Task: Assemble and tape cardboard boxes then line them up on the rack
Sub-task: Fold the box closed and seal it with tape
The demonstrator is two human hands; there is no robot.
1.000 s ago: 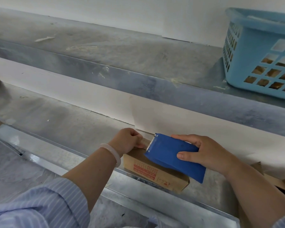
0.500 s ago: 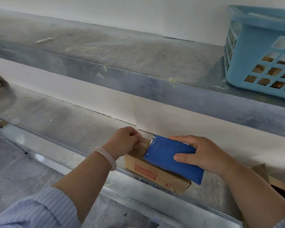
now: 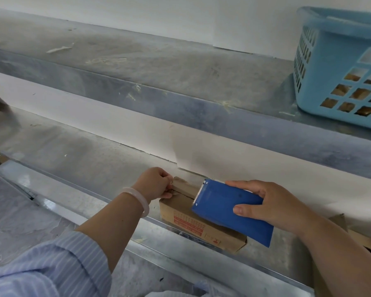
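The rack fills the view: two long shelves of dull grey sheet metal, smooth but scuffed and streaked with old tape residue, set against a white wall. On the upper shelf, far right, stands a pale blue plastic basket with a lattice of square holes; brown shapes show through them.

The cardboard box lies on the lower shelf near its front lip. It is a low, oblong carton of plain brown board with red print on the near side, its two top flaps folded shut and meeting along a dark seam. Over its right half sits the tape dispenser, a flat matte-blue casing with a toothed cutting edge facing left.

The step in hand looks like sealing that top seam. The right hand grips the dispenser, thumb on its near edge and fingers over the far one. The left hand is curled on the box's left end, fingertips pinching at the flap edge — whether a tape end lies under them I cannot tell. A pale, smooth bracelet circles that wrist.

The next move likely calls for a steady, pressed pull along the seam, the box pinned so that it does not slide on the slick metal — then a clean tear against the teeth.
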